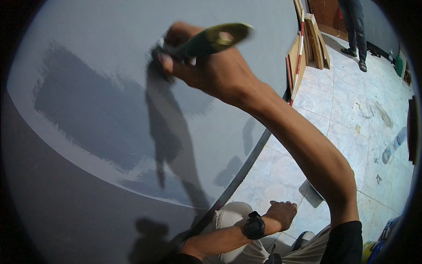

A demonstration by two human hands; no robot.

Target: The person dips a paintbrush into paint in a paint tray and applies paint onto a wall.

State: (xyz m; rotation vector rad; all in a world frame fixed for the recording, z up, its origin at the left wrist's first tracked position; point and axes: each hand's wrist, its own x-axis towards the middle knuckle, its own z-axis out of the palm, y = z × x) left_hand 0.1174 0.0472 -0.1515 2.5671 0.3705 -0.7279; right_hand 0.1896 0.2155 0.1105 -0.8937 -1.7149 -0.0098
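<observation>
My right hand (221, 66) grips a paintbrush with a dark green and yellowish handle (214, 38), blurred by motion. Its head is against a grey wall (230, 132), partly covered by my fingers. Darker, wet-looking grey paint (95, 109) covers a ragged patch of the wall left of the brush, and my arm's shadow falls across it. Down by my bent knee (232, 214), my left hand (282, 214) hangs with its fingers loosely apart, holding nothing visible. A black wristwatch (255, 226) is on that wrist.
A darker grey band (66, 184) runs along the wall's left side. Wooden boards (315, 43) and a red-and-white pole (298, 59) lean at the far end. Someone's legs (356, 33) stand beyond. On the tiled floor (346, 99) lie a plastic bottle (394, 145) and a flat grey object (311, 194).
</observation>
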